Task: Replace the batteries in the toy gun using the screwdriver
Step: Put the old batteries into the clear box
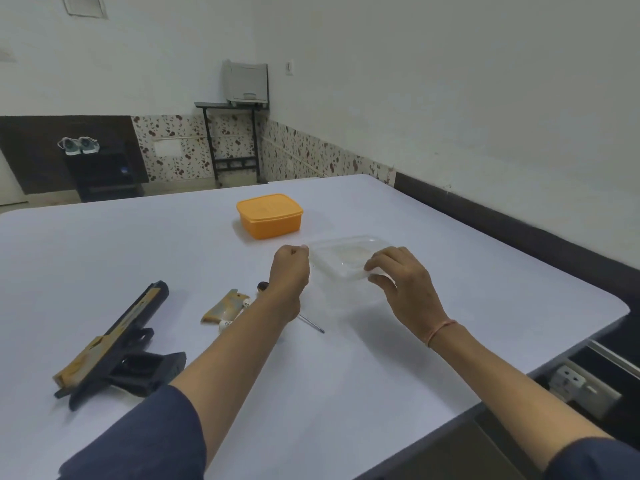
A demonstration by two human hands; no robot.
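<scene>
clear plastic lid (pixel 349 258) is held between my two hands over the white table (pixel 381 358). my left hand (pixel 291 268) has its fingers curled, pinching the lid's left corner. my right hand (pixel 403 282) grips the near edge between thumb and fingers. the toy gun (pixel 117 344) lies on its side at the near left, well apart from both hands. a tan panel (pixel 227 306) lies just beside my left forearm, which hides the middle of the screwdriver (pixel 313 325). an orange box (pixel 269 216) stands beyond the lid.
</scene>
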